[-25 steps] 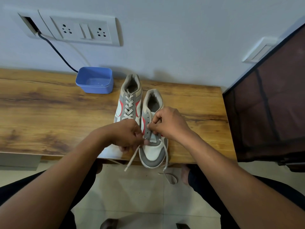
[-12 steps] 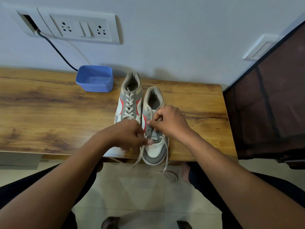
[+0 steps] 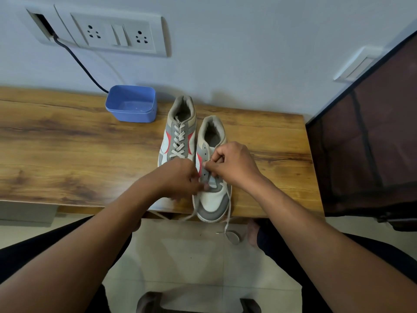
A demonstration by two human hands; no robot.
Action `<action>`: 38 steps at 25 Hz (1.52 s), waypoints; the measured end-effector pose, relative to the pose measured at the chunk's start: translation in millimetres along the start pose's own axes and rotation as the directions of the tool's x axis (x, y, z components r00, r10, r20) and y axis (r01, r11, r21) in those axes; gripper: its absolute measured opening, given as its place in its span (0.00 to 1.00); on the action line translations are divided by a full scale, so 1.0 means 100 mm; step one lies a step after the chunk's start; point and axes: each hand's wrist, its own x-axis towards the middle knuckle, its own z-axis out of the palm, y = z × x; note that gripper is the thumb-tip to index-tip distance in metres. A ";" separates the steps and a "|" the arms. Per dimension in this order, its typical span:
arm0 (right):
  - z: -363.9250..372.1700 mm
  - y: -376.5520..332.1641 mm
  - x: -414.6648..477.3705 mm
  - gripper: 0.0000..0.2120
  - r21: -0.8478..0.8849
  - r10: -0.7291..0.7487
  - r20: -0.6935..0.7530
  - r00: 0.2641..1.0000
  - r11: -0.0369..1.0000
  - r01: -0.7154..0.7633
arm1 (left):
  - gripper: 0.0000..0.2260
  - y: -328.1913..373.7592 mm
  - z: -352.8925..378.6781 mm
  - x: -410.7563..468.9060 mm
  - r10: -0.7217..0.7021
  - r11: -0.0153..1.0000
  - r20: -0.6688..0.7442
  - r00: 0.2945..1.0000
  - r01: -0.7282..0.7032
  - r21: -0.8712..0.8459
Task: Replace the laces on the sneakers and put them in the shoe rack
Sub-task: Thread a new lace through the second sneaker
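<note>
Two grey, white and red sneakers stand side by side on the wooden table [image 3: 67,143], toes toward me. The left sneaker [image 3: 179,134] is fully laced. The right sneaker [image 3: 212,199] has a white lace [image 3: 228,213] only through its lowest eyelets, with both ends hanging off the table's front edge. My left hand [image 3: 178,179] has curled fingers pinching the lace at the shoe's left eyelet row. My right hand [image 3: 234,164] pinches the lace over the tongue.
A blue plastic tub [image 3: 132,103] sits at the back of the table next to the left sneaker. A black cable [image 3: 79,62] runs from the wall socket panel [image 3: 117,33] down behind it. A dark mesh cabinet [image 3: 370,136] stands at the right.
The left end of the lace has been drawn up, so less of it hangs below the table edge. Both hands stay on the right sneaker, shifted only slightly.
</note>
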 end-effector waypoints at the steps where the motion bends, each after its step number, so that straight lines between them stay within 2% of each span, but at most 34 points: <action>1: 0.02 0.00 0.00 0.10 -0.005 0.001 -0.017 1.000 1.000 -0.001 | 0.16 0.02 0.01 0.01 0.035 0.997 -0.046 0.998 -0.032 0.072; 2: 0.03 0.00 0.00 0.10 -0.006 0.004 -0.029 1.000 1.000 -0.004 | 0.14 0.03 -0.01 0.00 0.070 0.992 -0.020 0.997 -0.067 0.105; 3: 0.04 0.01 0.00 0.10 -0.002 0.010 -0.035 0.999 1.000 -0.010 | 0.13 0.04 -0.04 -0.03 0.078 0.993 0.071 0.994 -0.084 0.088; 5: 0.04 0.01 0.02 0.09 0.004 0.023 -0.031 0.999 1.000 -0.023 | 0.15 0.05 -0.08 -0.11 0.046 0.999 0.286 0.957 -0.048 0.001; 6: 0.03 0.01 0.03 0.09 0.014 0.031 -0.020 0.999 0.999 -0.030 | 0.15 0.04 -0.09 -0.15 0.027 0.999 0.336 0.941 -0.012 -0.047; 8: -0.01 0.02 0.06 0.10 0.048 0.031 0.025 0.999 0.998 -0.033 | 0.17 0.02 -0.05 -0.13 -0.020 0.995 0.293 0.956 0.049 -0.092; 10: -0.01 0.02 0.05 0.10 0.057 0.024 0.034 0.999 0.998 -0.026 | 0.21 0.00 -0.01 -0.04 -0.049 0.998 0.083 0.995 0.051 -0.021; 12: 0.02 0.01 0.04 0.09 0.043 0.021 -0.008 1.000 0.999 -0.021 | 0.18 0.00 0.00 0.02 0.013 0.998 -0.085 0.996 -0.008 0.064; 13: 0.02 0.01 0.04 0.09 0.048 0.024 -0.017 1.000 0.999 -0.023 | 0.14 0.01 0.00 0.01 0.059 0.995 -0.074 0.995 -0.053 0.084; 15: 0.04 0.04 0.04 0.10 0.058 0.032 0.004 0.999 0.998 -0.032 | 0.11 0.06 -0.01 -0.04 0.096 0.993 0.090 0.991 -0.102 0.063; 17: 0.05 0.04 0.02 0.11 0.031 0.032 0.006 0.999 0.999 -0.032 | 0.11 0.09 0.00 -0.09 0.055 0.997 0.325 0.944 -0.036 -0.065; 18: 0.05 0.04 0.02 0.10 0.030 0.031 0.006 1.000 0.999 -0.031 | 0.12 0.10 0.01 -0.11 0.034 0.993 0.392 0.919 0.012 -0.114; 20: 0.03 0.04 0.03 0.10 0.059 0.038 0.023 0.999 0.997 -0.040 | 0.15 0.08 0.03 -0.11 -0.013 0.987 0.386 0.922 0.073 -0.141; 23: 0.02 0.04 0.05 0.09 0.085 0.051 -0.006 0.999 0.995 -0.051 | 0.21 0.03 0.03 -0.02 -0.069 0.991 0.112 0.991 0.082 -0.108; 25: 0.05 0.04 0.03 0.09 0.088 0.048 -0.041 0.998 0.995 -0.044 | 0.18 0.02 0.02 -0.01 -0.011 0.999 0.040 0.999 0.012 -0.030; 27: 0.09 0.05 0.00 0.09 0.062 0.032 -0.060 0.998 0.998 -0.028 | 0.16 0.04 0.00 -0.05 0.043 0.999 0.157 0.987 -0.040 -0.024; 29: 0.07 0.06 0.00 0.09 0.037 0.023 -0.077 0.997 0.999 -0.020 | 0.15 0.07 0.00 -0.11 0.049 0.992 0.358 0.932 -0.005 -0.123; 30: 0.06 0.06 0.01 0.09 0.036 0.022 -0.079 0.997 0.999 -0.019 | 0.15 0.08 0.00 -0.13 0.044 0.987 0.399 0.916 0.021 -0.158; 32: 0.02 0.07 0.06 0.09 0.056 0.029 -0.053 0.998 0.998 -0.026 | 0.17 0.06 0.01 -0.10 0.005 0.983 0.311 0.950 0.053 -0.177; 35: 0.03 0.05 0.08 0.09 0.039 0.041 -0.037 0.998 0.998 -0.039 | 0.22 0.01 0.02 0.02 -0.046 0.998 0.014 0.999 0.047 -0.039; 37: 0.03 0.05 0.08 0.09 0.054 0.044 -0.037 0.998 0.998 -0.042 | 0.21 0.00 0.03 0.06 0.009 0.996 -0.107 0.994 0.001 0.091; 38: 0.02 0.05 0.08 0.09 0.067 0.048 -0.030 0.998 0.997 -0.046 | 0.18 0.01 0.04 0.06 0.052 0.993 -0.116 0.992 -0.038 0.115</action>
